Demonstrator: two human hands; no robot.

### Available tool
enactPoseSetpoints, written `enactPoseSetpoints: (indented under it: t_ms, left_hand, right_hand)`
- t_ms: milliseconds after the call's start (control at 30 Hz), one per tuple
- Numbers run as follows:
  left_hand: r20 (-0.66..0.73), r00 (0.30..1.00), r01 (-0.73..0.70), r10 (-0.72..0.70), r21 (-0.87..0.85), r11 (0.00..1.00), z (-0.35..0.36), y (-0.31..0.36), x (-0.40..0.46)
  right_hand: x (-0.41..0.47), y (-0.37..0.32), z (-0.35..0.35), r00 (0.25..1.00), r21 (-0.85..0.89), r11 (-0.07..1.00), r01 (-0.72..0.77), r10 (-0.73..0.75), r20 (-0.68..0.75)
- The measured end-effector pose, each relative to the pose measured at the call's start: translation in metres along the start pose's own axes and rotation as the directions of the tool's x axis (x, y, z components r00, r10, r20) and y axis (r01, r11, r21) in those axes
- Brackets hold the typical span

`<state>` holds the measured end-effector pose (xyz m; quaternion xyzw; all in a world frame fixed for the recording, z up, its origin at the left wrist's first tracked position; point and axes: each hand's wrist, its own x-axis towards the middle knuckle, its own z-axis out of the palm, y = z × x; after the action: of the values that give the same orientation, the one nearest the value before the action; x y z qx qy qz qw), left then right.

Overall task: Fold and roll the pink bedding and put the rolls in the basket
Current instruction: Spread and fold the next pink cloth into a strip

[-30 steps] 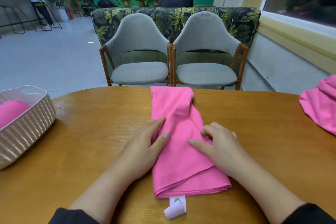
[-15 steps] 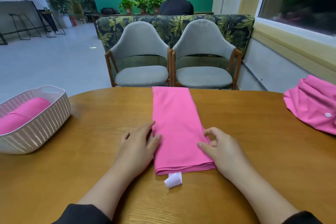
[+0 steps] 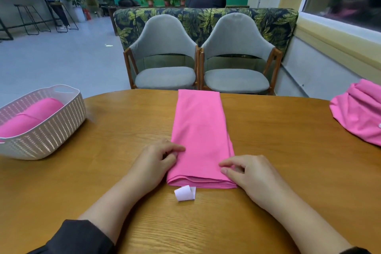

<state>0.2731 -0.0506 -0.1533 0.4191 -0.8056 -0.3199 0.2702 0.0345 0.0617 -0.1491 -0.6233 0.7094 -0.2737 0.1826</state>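
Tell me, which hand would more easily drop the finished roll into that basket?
Probably the left hand: the basket stands on its side of the table, while the right hand would have to cross over the folded pink strip.

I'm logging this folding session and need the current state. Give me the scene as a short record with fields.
strip: folded pink bedding, long narrow strip, flat on table
label: white tag sticks out at near end
left hand: fingers curled at strip's near left edge
right hand: pinches near right corner
basket: holds pink roll
pile: unfolded pink bedding, far right
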Motion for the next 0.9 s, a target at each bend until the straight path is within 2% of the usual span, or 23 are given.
enactPoseSetpoints:
  t_ms: [100, 167, 200, 267, 333, 400, 467, 667, 900]
  left_hand:
    - [-0.059, 0.998, -0.025, 0.030, 0.086, 0.996, -0.005, -0.013, 0.002]
    - [-0.105, 0.989, -0.078, 0.108, 0.262, 0.962, -0.007, -0.016, 0.002]
    - [-0.097, 0.981, -0.127, 0.167, 0.328, 0.936, -0.008, -0.015, 0.001]
    - [0.035, 0.950, -0.301, 0.310, 0.364, 0.881, -0.011, -0.012, -0.003]
    - [0.204, 0.891, -0.452, 0.405, 0.321, 0.832, -0.014, -0.012, -0.006]
    - [0.276, 0.883, -0.447, 0.379, 0.257, 0.857, -0.020, -0.017, -0.007]
    - [0.314, 0.877, -0.446, 0.363, 0.255, 0.858, -0.026, -0.021, -0.009]
    - [0.385, 0.810, -0.562, 0.442, 0.299, 0.771, -0.029, -0.017, -0.006]
    - [0.410, 0.831, -0.517, 0.376, 0.319, 0.794, -0.030, -0.015, -0.008]
  right_hand:
    - [-0.001, 0.002, 0.005, 0.991, -0.066, 0.990, 0.124, -0.127, -0.043]
    - [0.001, 0.005, 0.006, 0.970, -0.138, 0.968, 0.207, -0.222, -0.097]
    - [0.001, 0.005, 0.004, 0.964, -0.100, 0.967, 0.233, -0.243, -0.106]
    - [0.001, 0.006, -0.003, 0.953, 0.007, 0.953, 0.302, -0.301, -0.042]
    - [0.002, 0.013, -0.009, 0.921, -0.005, 0.927, 0.376, -0.373, 0.110]
    - [0.003, 0.023, -0.015, 0.888, -0.039, 0.910, 0.413, -0.393, 0.237]
    - [0.005, 0.029, -0.018, 0.882, -0.051, 0.910, 0.411, -0.383, 0.273]
    - [0.008, 0.022, -0.008, 0.888, -0.155, 0.878, 0.453, -0.429, 0.166]
    - [0.011, 0.018, -0.004, 0.903, -0.173, 0.887, 0.429, -0.412, 0.125]
